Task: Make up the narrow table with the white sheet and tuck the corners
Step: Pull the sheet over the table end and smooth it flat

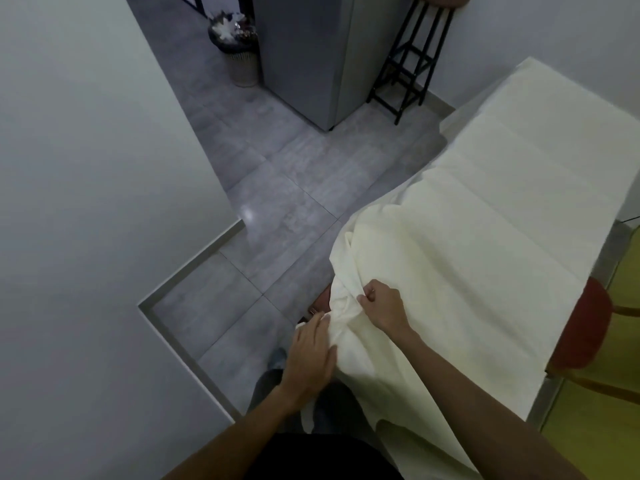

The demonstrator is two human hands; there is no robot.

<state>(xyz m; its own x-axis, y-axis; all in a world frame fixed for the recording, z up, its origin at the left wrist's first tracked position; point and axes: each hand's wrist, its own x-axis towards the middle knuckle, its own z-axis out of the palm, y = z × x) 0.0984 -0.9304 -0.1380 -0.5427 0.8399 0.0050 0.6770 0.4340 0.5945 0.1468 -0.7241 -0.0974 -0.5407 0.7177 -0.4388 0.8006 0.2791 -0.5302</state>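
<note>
Right hand [382, 306] pinching white sheet [467, 237] (bunched), left hand [308, 355] pressing

Left hand [308, 355] flat, right hand [382, 308] curled.

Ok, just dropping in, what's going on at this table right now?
A person is fitting the white sheet. It lies flat along the far stretch, but at the near corner it is bunched up and hangs loose over the side. The right hand pinches a fold of cloth at that corner, while the left hand lies with fairly straight fingers against the hanging cloth just beside it. That corner is not tucked in yet.
</note>
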